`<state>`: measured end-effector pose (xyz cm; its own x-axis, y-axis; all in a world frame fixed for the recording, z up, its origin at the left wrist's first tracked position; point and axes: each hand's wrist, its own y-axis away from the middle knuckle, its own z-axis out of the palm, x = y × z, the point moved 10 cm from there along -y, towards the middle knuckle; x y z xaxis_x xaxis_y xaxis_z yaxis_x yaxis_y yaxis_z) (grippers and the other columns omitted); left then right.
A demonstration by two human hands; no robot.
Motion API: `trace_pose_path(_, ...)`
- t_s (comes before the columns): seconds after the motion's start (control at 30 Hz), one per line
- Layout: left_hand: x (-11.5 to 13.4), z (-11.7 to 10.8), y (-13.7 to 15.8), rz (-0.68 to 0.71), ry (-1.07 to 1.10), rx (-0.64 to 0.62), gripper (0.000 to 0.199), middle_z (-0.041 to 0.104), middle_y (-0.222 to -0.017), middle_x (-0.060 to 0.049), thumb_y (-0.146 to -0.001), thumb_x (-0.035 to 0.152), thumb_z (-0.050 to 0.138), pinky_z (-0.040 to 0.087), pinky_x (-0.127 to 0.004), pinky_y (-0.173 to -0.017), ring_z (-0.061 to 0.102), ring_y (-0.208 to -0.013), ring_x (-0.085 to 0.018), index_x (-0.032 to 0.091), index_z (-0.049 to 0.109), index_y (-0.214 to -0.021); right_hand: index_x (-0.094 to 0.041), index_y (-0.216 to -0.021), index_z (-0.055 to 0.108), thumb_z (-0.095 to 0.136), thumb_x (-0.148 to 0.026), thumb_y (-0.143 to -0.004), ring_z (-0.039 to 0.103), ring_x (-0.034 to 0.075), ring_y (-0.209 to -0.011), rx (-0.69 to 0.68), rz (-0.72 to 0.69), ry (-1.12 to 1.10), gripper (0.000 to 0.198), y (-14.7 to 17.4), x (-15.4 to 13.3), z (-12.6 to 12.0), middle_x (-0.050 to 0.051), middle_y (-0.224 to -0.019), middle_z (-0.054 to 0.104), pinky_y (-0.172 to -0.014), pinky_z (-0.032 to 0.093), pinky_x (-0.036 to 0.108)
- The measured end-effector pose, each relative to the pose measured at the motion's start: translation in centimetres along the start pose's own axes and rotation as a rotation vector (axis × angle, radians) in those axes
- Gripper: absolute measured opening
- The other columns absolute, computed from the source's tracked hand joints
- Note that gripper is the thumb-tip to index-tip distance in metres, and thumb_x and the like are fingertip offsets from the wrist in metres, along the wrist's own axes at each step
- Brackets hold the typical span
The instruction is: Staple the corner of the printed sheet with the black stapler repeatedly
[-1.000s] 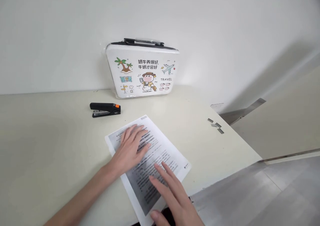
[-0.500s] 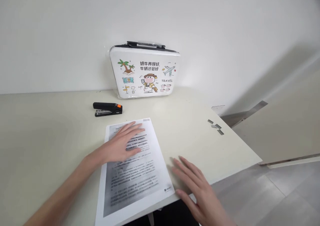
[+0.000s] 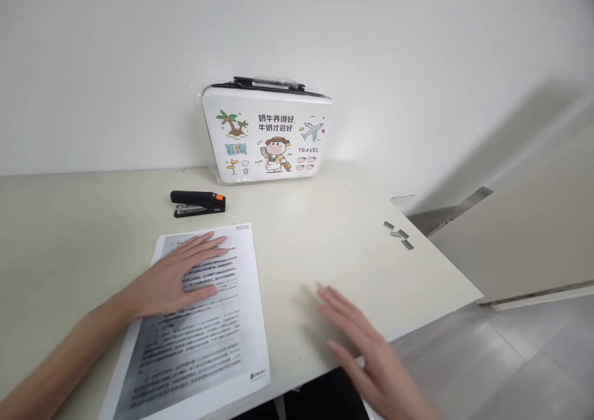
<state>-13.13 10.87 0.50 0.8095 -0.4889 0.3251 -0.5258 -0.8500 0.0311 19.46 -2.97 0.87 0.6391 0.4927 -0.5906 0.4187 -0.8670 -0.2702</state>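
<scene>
Printed paper (image 3: 204,352) lies flat near the table's front edge, covered in lines of dark text on a grey background. Across its upper part rests my left hand (image 3: 179,278), fingers spread and palm down. My right hand (image 3: 362,346) is over the front edge of the table, to the right of the paper and apart from it. Its fingers are stretched out with nothing in them, slightly blurred. Behind the paper stands a black stapler (image 3: 198,203) with an orange patch, touched by neither hand.
A white case (image 3: 273,138) with cartoon prints and a black handle leans upright against the wall. Several staple strips (image 3: 399,235) lie toward the right side of the pale table (image 3: 325,234). Past the table's right edge is grey floor (image 3: 515,358).
My left hand has slid the paper to the left across the table. My right hand has stayed at nearly the same place, so a gap has opened between it and the paper.
</scene>
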Motion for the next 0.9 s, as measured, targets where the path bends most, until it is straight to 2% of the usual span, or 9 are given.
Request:
trace_pose_path(0.13,0.0,-0.4,0.2,0.008,-0.017,0.054,0.069,0.038,-0.17,0.008,-0.095,0.071,0.063,0.022,-0.056,-0.132,0.029,-0.161,-0.035,0.038,0.055,-0.155,-0.035,-0.157,0.048,0.047,-0.037,-0.108,0.041,0.033,-0.156,0.352,0.31,0.165,0.049,2.6,8.5,-6.5,0.008,-0.169,0.043,-0.124,0.039,0.064)
trace_pose_path(0.2,0.1,-0.4,0.2,0.009,-0.021,0.068,0.067,0.038,-0.17,0.009,-0.096,0.07,0.063,0.022,-0.056,-0.132,0.029,-0.161,-0.035,0.038,0.055,-0.154,-0.028,-0.154,0.051,0.049,-0.044,-0.106,0.043,0.037,-0.154,0.486,0.45,0.25,0.051,3.9,12.9,-9.3,0.014,-0.167,0.043,-0.121,0.042,0.065)
trace_pose_path(0.27,0.1,-0.3,0.3,0.02,-0.026,0.075,0.067,0.038,-0.17,0.009,-0.096,0.069,0.063,0.022,-0.056,-0.132,0.03,-0.161,-0.034,0.038,0.055,-0.154,-0.021,-0.157,0.047,0.054,-0.051,-0.101,0.042,0.04,-0.154,0.532,0.583,0.282,0.064,4.5,17.2,-11.0,0.02,-0.168,0.038,-0.115,0.048,0.062)
trace_pose_path(0.33,-0.1,-0.1,0.2,0.033,-0.029,0.08,0.067,0.039,-0.17,0.008,-0.096,0.07,0.062,0.022,-0.056,-0.132,0.029,-0.161,-0.034,0.038,0.055,-0.155,-0.014,-0.158,0.044,0.057,-0.056,-0.096,0.039,0.042,-0.154,0.538,0.665,0.296,0.076,4.1,20.6,-12.0,0.025,-0.166,0.039,-0.12,0.042,0.063)
trace_pose_path(0.47,-0.9,0.3,0.1,0.028,-0.018,0.087,0.07,0.04,-0.169,0.008,-0.092,0.071,0.064,0.023,-0.054,-0.133,0.029,-0.161,-0.034,0.043,0.054,-0.155,-0.012,-0.158,0.043,0.057,-0.054,-0.092,0.043,0.038,-0.152,0.544,0.669,0.276,0.079,0.6,24.7,-13.0,0.025,-0.16,0.048,-0.125,0.036,0.056)
trace_pose_path(0.57,-1.0,0.4,0.1,0.036,-0.018,0.091,0.068,0.04,-0.169,0.009,-0.093,0.069,0.064,0.023,-0.054,-0.133,0.028,-0.161,-0.033,0.044,0.054,-0.155,-0.007,-0.152,0.049,0.057,-0.049,-0.088,0.048,0.04,-0.147,0.588,0.649,0.28,0.077,-2.9,26.3,-13.4,0.029,-0.154,0.054,-0.123,0.037,0.057)
trace_pose_path(0.67,-0.8,0.5,0.1,0.053,-0.021,0.091,0.064,0.04,-0.169,0.009,-0.094,0.067,0.064,0.024,-0.054,-0.133,0.028,-0.162,-0.032,0.045,0.055,-0.154,-0.006,-0.146,0.054,0.053,-0.046,-0.089,0.051,0.041,-0.143,0.573,0.593,0.287,0.07,-7.2,26.5,-12.0,0.03,-0.148,0.057,-0.121,0.038,0.061)
trace_pose_path(0.77,-0.5,0.5,0.2,0.06,-0.019,0.09,0.062,0.039,-0.169,0.009,-0.094,0.066,0.063,0.025,-0.054,-0.132,0.028,-0.162,-0.032,0.045,0.057,-0.153,-0.009,-0.144,0.058,0.047,-0.041,-0.094,0.052,0.039,-0.143,0.503,0.45,0.274,0.06,-12.5,24.5,-8.3,0.028,-0.147,0.059,-0.122,0.038,0.062)
trace_pose_path(0.9,-0.2,0.4,0.2,0.055,-0.02,0.08,0.063,0.039,-0.17,0.008,-0.095,0.066,0.061,0.025,-0.054,-0.132,0.028,-0.162,-0.032,0.042,0.056,-0.154,-0.013,-0.141,0.062,0.044,-0.034,-0.099,0.052,0.035,-0.144,0.357,0.204,0.232,0.05,-20.4,18.8,-1.1,0.023,-0.149,0.059,-0.124,0.038,0.057)
